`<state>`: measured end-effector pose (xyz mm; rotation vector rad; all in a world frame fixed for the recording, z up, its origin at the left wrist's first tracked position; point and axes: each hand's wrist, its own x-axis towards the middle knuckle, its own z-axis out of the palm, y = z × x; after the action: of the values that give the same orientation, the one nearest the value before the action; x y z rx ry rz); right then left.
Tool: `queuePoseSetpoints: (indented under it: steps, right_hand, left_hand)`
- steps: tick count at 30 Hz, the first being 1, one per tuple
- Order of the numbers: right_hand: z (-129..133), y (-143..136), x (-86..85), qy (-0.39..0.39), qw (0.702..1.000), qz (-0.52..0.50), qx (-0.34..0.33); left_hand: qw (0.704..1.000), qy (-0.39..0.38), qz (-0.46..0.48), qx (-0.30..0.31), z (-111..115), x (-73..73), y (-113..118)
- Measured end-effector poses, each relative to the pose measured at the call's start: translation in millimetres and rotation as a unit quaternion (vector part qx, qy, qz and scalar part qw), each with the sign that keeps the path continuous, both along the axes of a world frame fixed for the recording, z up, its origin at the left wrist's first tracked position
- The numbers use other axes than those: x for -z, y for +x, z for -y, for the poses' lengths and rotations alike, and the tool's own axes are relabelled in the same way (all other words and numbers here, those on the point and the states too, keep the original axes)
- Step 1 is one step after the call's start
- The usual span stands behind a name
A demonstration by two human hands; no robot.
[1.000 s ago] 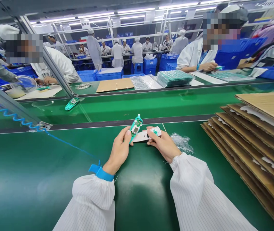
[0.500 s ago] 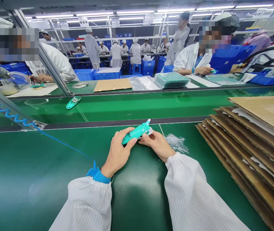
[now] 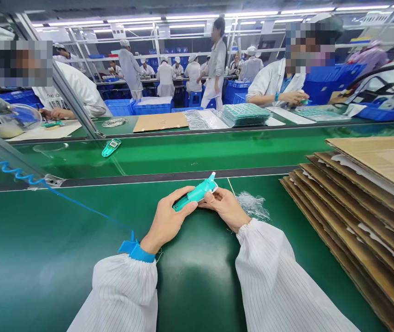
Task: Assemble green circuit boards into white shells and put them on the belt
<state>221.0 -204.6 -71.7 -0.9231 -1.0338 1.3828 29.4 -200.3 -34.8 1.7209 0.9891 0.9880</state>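
Note:
Between my hands is a teal handheld device with a narrow white tip pointing up and away. It is held tilted above the green worktop. My left hand wraps its lower end, thumb on the near side and fingers on the far side. A blue strap is round that wrist. At the device's right side, just under the tip, my right hand pinches its white edge. The right fingertips are partly hidden behind the device. Crumpled clear plastic lies just beyond my right hand.
Stacked cardboard sheets rise at the right. A blue coiled cord runs to my wrist strap. Another teal device lies on the green conveyor ahead. Across it, co-workers sit near a stack of teal trays.
My left hand and the device's lower end have shifted slightly left and down. The teal device on the conveyor has moved a little right. A person in the background has walked left.

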Motion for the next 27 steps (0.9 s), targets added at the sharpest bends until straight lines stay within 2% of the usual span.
queuePoseSetpoints:
  steps: [3, 9, 15, 18, 22, 27]
  right_hand:
    - [0, -1, 0.9, 0.009, 1.000, 0.002, 0.009]
    - [1, -2, -1.5, 0.022, 1.000, -0.007, -0.018]
    - [4, -6, -4.2, 0.023, 0.999, -0.031, 0.014]
    - [7, -8, -8.8, 0.026, 0.999, -0.030, 0.017]
    - [9, -8, -16.7, 0.024, 0.999, -0.020, 0.026]
    - [8, -6, -20.9, -0.007, 0.994, -0.082, 0.072]
  left_hand:
    - [1.000, 0.004, 0.021, 0.000, -1, 2.2, 0]
    - [1.000, -0.004, 0.013, -0.005, -3, 2.8, -1]
    - [1.000, -0.016, 0.019, 0.016, 0, 3.5, 2]
    - [1.000, -0.010, -0.005, 0.013, 4, 3.7, 5]
    - [0.999, 0.036, -0.026, -0.007, 8, 2.1, 7]
    - [0.994, 0.045, -0.101, -0.005, 13, -0.1, 10]
